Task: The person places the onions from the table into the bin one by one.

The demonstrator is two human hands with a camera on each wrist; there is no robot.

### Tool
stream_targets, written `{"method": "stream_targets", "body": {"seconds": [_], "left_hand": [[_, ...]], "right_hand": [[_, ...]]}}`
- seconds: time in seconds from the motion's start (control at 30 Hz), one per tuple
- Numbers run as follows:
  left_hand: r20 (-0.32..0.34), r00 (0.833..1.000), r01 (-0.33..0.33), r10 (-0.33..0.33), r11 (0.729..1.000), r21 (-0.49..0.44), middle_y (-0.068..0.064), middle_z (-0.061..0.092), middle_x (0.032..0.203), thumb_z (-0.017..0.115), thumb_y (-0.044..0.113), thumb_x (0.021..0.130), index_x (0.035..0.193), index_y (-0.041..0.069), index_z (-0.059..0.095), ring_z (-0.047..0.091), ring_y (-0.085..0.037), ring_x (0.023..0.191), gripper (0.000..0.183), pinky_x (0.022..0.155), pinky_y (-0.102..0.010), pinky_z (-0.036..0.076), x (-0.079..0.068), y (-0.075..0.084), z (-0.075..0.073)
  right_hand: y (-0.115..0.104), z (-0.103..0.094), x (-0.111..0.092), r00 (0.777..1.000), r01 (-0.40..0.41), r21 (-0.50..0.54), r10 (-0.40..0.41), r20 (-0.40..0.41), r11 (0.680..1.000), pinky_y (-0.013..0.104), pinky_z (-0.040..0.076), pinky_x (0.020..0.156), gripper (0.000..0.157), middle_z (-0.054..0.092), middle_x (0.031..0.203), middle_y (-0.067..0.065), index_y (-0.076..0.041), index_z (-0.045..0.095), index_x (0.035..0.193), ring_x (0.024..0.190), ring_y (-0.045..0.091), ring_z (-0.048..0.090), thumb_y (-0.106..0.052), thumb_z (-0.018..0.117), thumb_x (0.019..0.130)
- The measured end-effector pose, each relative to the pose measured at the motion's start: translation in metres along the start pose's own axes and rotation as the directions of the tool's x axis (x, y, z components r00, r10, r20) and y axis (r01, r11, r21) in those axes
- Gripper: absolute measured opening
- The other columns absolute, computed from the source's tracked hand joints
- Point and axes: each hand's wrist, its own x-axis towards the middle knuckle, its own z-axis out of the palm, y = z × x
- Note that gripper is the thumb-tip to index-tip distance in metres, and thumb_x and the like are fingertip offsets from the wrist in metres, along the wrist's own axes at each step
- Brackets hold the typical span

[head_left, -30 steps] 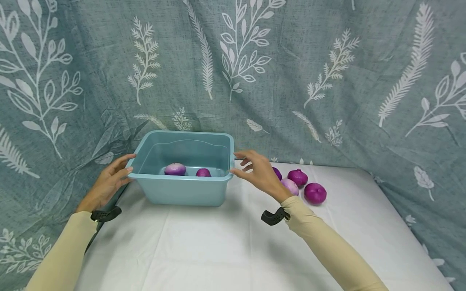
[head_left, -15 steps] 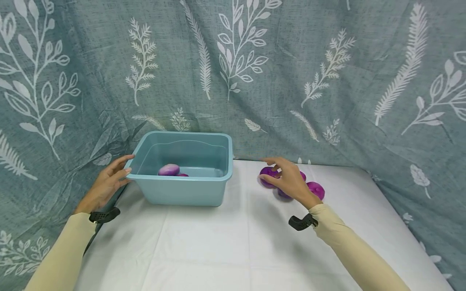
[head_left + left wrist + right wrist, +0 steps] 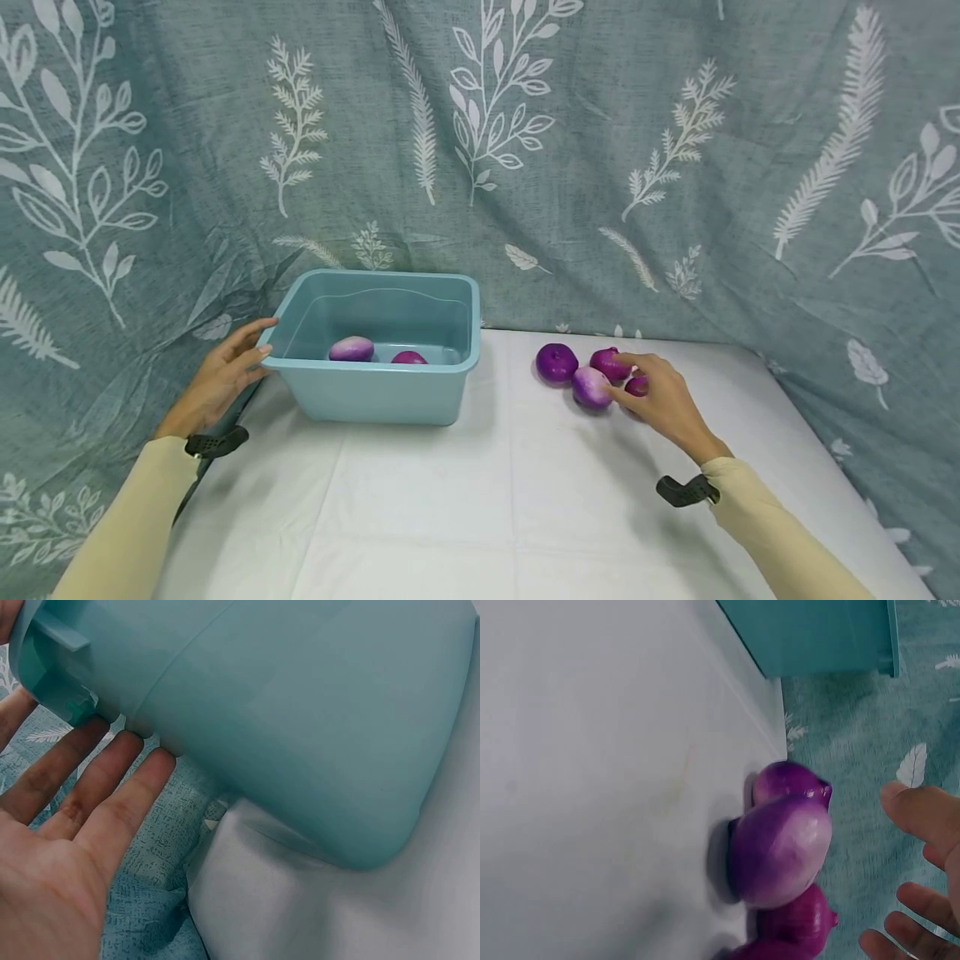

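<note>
A light blue plastic tub [image 3: 382,392] stands on the white-covered table, holding a pale purple onion [image 3: 351,350] and a darker onion [image 3: 408,357], whose lower parts its front wall hides. My left hand [image 3: 217,379] touches the tub's left side; in the left wrist view, straight fingers [image 3: 105,772] meet the wall below the rim. To the right, my right hand [image 3: 663,404] hovers over several purple onions, thumb and fingers spread. Its thumb overlaps the edge of a pale purple onion [image 3: 590,388]. Behind lies a magenta onion [image 3: 610,363]; another onion [image 3: 637,386] is partly hidden by the hand.
A deep purple onion [image 3: 557,364] sits at the left of the group. A blue-green curtain [image 3: 540,208] with white leaf patterns hangs behind the table and along its sides. The white cloth [image 3: 420,500] covers the tabletop.
My right hand has left the tub's right rim and moved right to the onions. Inside the tub, the two onions have shifted a little. The left hand has stayed at the tub.
</note>
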Motion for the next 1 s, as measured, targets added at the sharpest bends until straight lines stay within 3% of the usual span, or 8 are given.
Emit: {"method": "stream_targets", "body": {"seconds": [0.1, 0.17, 0.43, 0.57, 0.7, 1.0], "left_hand": [[0.001, 1.0, 0.0, 0.0, 1.0, 0.006, -0.003, 0.01, 0.172, 0.053, 0.027, 0.11, 0.163, 0.024, 0.032, 0.011, -0.031, 0.157, 0.057, 0.102, -0.029, 0.049, 0.002, 0.001, 0.0], [0.0, 1.0, 0.004, -0.004, 1.0, 0.002, -0.003, 0.01, 0.172, 0.053, 0.028, 0.11, 0.163, 0.024, 0.032, 0.011, -0.032, 0.156, 0.057, 0.103, -0.03, 0.049, 0.002, 0.001, 0.001], [-0.003, 1.0, 0.007, -0.007, 1.0, -0.021, -0.004, 0.007, 0.173, 0.053, 0.027, 0.11, 0.163, 0.023, 0.031, 0.007, -0.034, 0.157, 0.058, 0.095, -0.019, 0.051, -0.001, 0.0, 0.001], [0.001, 1.0, 0.004, -0.004, 1.0, -0.02, -0.004, 0.008, 0.172, 0.054, 0.027, 0.11, 0.163, 0.024, 0.031, 0.009, -0.033, 0.157, 0.058, 0.103, -0.029, 0.049, -0.002, 0.001, 0.0], [-0.002, 1.0, -0.002, 0.002, 1.0, -0.019, -0.003, 0.01, 0.172, 0.054, 0.027, 0.11, 0.163, 0.025, 0.032, 0.012, -0.031, 0.156, 0.057, 0.106, -0.033, 0.047, -0.001, 0.001, 0.0], [0.002, 1.0, -0.007, 0.007, 0.999, -0.031, -0.005, 0.013, 0.171, 0.053, 0.026, 0.11, 0.163, 0.023, 0.032, 0.019, -0.028, 0.153, 0.057, 0.096, -0.02, 0.052, 0.0, 0.0, 0.001]], "right_hand": [[0.01, -0.004, -0.008, 1.0, -0.018, -0.018, 0.017, -0.021, 1.0, 0.066, 0.039, 0.099, 0.057, 0.064, 0.127, 0.022, -0.006, 0.065, 0.134, 0.118, 0.044, 0.053, -0.025, 0.088, 0.085], [0.016, -0.006, -0.012, 0.999, -0.03, -0.026, 0.029, -0.031, 0.999, 0.065, 0.038, 0.099, 0.058, 0.063, 0.128, 0.023, -0.006, 0.065, 0.134, 0.118, 0.046, 0.05, -0.027, 0.088, 0.085], [0.038, -0.004, -0.029, 0.992, -0.121, -0.019, 0.12, -0.038, 0.993, 0.063, 0.039, 0.092, 0.069, 0.053, 0.136, 0.032, -0.003, 0.06, 0.139, 0.118, 0.05, 0.043, -0.03, 0.09, 0.083], [0.044, -0.003, -0.033, 0.985, -0.17, -0.02, 0.169, -0.022, 0.985, 0.068, 0.038, 0.094, 0.076, 0.048, 0.138, 0.036, -0.001, 0.056, 0.143, 0.121, 0.054, 0.039, -0.033, 0.089, 0.083], [0.051, -0.002, -0.033, 0.979, -0.204, -0.027, 0.204, -0.003, 0.979, 0.066, 0.04, 0.091, 0.08, 0.05, 0.136, 0.036, 0.0, 0.053, 0.145, 0.117, 0.053, 0.042, -0.035, 0.089, 0.083], [0.06, 0.004, -0.032, 0.964, -0.261, -0.025, 0.262, 0.045, 0.965, 0.063, 0.046, 0.085, 0.083, 0.053, 0.132, 0.036, 0.003, 0.05, 0.147, 0.108, 0.05, 0.05, -0.035, 0.088, 0.084]]}}
